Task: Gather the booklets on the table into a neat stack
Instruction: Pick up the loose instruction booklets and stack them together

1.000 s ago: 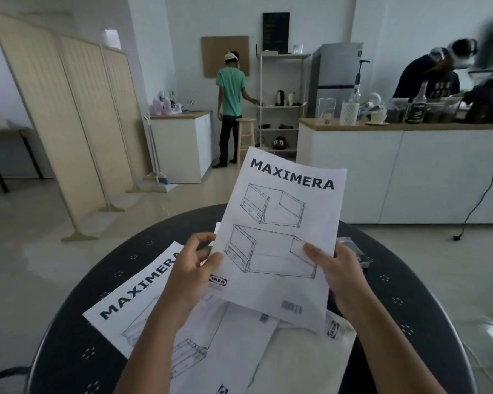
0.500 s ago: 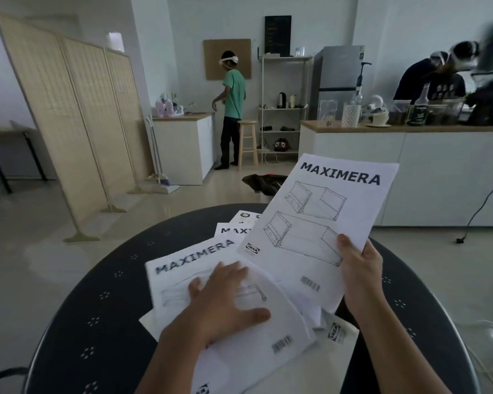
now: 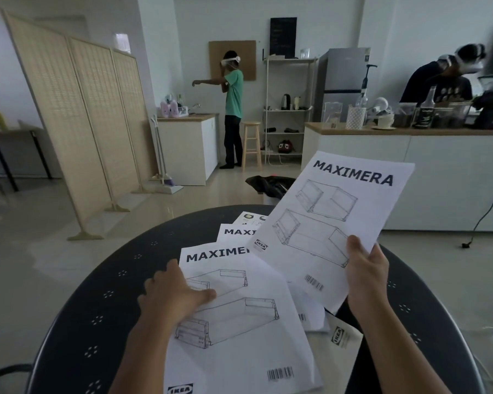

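Note:
My right hand (image 3: 366, 275) grips one white MAXIMERA booklet (image 3: 333, 223) by its lower right edge and holds it tilted above the round black table (image 3: 106, 302). My left hand (image 3: 170, 294) pinches the left edge of a second MAXIMERA booklet (image 3: 239, 317) that lies in front of me. Under these, a third MAXIMERA booklet (image 3: 235, 233) and another sheet (image 3: 249, 218) peek out farther back. One more booklet with an IKEA logo (image 3: 343, 338) shows at the right, mostly covered.
Beyond the table lie a dark bag (image 3: 268, 184) on the floor, a white counter (image 3: 410, 177) at right with people behind it, a folding screen (image 3: 77, 123) at left and a person in a green shirt (image 3: 234, 109) at the back.
My right hand has carried the lifted booklet to the right. My left hand let go of it, pulled the left booklet toward the pile, and now grips that booklet's left edge.

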Demonstrator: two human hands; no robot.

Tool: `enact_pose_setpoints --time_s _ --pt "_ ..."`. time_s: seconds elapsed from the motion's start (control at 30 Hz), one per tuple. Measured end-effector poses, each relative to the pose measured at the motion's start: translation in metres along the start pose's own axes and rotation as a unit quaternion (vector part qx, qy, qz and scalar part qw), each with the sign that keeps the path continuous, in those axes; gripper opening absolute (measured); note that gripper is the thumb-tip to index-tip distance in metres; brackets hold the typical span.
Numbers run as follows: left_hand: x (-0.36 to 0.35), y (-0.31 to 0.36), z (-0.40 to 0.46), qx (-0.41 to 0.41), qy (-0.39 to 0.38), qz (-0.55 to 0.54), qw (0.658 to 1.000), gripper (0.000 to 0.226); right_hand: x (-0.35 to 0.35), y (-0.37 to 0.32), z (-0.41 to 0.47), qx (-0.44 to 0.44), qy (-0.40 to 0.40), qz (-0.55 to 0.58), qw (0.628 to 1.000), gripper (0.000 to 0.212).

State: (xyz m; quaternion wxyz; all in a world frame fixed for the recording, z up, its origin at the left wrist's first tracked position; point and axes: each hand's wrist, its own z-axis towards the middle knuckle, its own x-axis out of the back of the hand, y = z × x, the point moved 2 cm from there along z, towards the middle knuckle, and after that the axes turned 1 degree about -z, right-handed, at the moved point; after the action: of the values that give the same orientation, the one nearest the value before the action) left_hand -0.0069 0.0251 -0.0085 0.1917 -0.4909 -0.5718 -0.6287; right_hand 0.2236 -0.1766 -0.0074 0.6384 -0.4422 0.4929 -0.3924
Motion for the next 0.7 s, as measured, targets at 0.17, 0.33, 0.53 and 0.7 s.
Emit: enact_pose_setpoints --time_s 0.17,0.33,0.53,0.7 --pt "0.007 -0.001 0.003 -0.074 0.027 -0.182 0.980 0.037 0.005 -0.002 0.002 0.002 0.072 0.044 0.996 0.015" --pt "0.022 0.003 -0.003 -0.163 0.051 -0.324 0.930 0.023 0.009 -0.003 0.001 -0.019 0.094 0.102 0.990 0.020" --pt "0.024 0.002 -0.002 -0.193 0.028 -0.494 0.847 0.025 -0.001 -0.003 -0.002 -0.061 0.012 0.105 0.993 0.014" --pt "0.018 0.006 0.005 -0.182 0.071 -0.562 0.804 0.020 -0.010 -0.007 -0.013 -0.121 -0.162 0.010 0.979 0.016"
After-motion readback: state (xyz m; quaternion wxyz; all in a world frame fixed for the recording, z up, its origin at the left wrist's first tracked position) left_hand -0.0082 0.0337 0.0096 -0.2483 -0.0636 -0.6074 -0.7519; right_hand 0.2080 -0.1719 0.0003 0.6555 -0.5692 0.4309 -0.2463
